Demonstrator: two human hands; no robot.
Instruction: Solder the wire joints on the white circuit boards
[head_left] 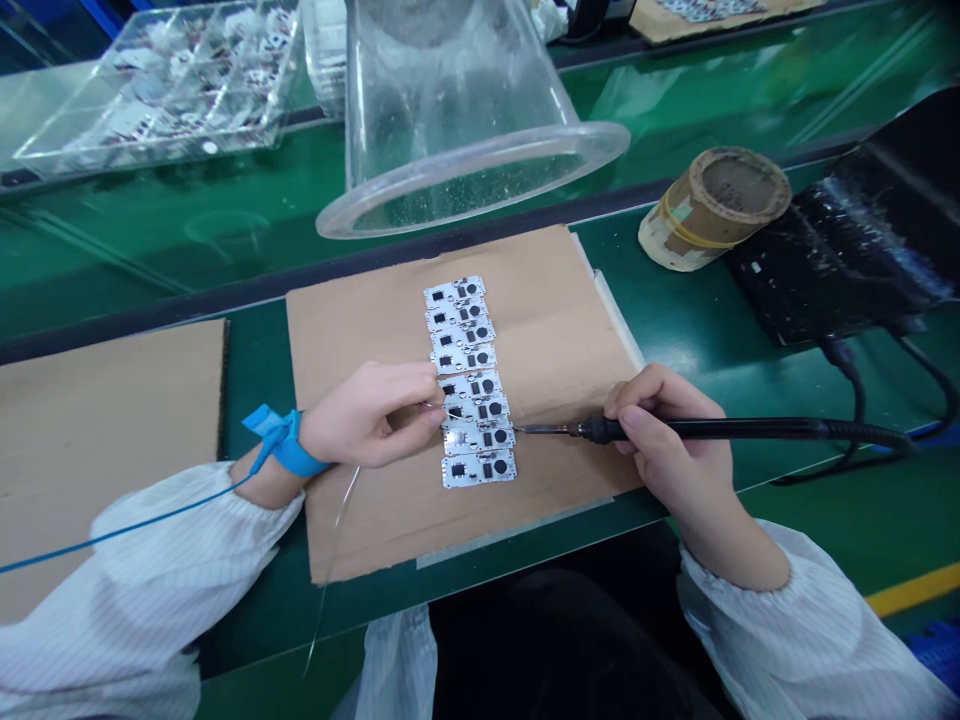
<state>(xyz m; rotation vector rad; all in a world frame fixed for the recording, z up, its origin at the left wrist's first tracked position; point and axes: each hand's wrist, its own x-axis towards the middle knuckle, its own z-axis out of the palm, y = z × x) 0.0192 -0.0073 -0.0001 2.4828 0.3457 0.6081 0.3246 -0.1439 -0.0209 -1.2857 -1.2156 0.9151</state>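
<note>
Wire best fed in short, controlled bits, w/ iron tip held steady at a low angle & neighbouring parts left untouched; wrist is best rested lightly so the boards aren't nudged, as they look loose (judgement). Thin wire (345, 505) is pinched btwn thumb & fingers of L hand (382, 415), over mid-L of cardboard mat (390, 535); its tail is hung past the mat's near-L side. Soldering iron (596, 430) is gripped w/ R hand (675, 440), fingers closed round handle, at the mat's R side. Circuit boards (480, 470), approx 8, are laid in a column at mid-mat, btwn both hands: just R of the L fingertips, L of the R grip. Tip is pointed at R edge of the 2nd board from the mat's near side; actual contact can't be told
</note>
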